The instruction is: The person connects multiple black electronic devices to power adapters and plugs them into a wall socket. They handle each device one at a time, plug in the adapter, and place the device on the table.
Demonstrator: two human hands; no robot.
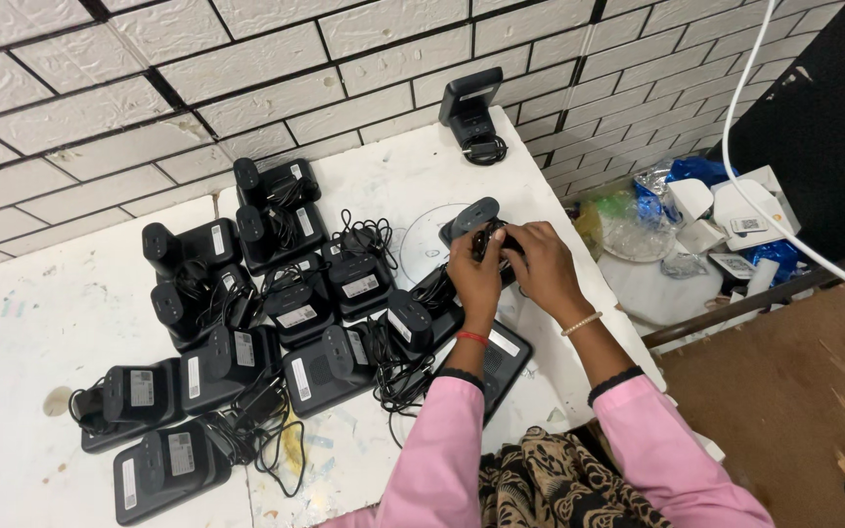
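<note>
My left hand (474,272) and my right hand (543,264) meet over a black box-shaped device (468,217) on the white table (41,323). Both hands pinch a small bundle of black cable (490,237) at the device's near side. A red thread sits on my left wrist and a pale bead bracelet on my right wrist. Pink sleeves cover both forearms. A round white disc (422,240) lies under the device.
Several similar black devices with white labels and tangled black cords (276,313) crowd the table to the left. Another device (471,106) stands at the far edge by the white brick wall. Plastic bags and white boxes (706,210) lie at the right, with a white cable (745,108) hanging.
</note>
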